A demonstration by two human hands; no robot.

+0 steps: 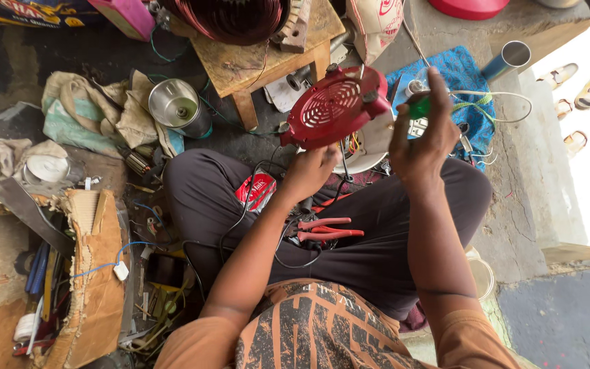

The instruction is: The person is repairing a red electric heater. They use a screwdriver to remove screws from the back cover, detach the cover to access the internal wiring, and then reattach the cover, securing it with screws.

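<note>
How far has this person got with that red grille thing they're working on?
Done: the red vented cover is up off the floor, with wires hanging from the white body behind it. In hand: the left hand steadies the cover from below while the right hand holds a green-handled tool at its edge. Left: red-handled pliers lie unused in the lap; whether the cover is fastened cannot be told.

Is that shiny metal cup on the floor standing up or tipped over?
Tipped over. The metal cup lies on its side by the crumpled cloth, its round mouth facing the camera so you see inside to its bottom.
</note>
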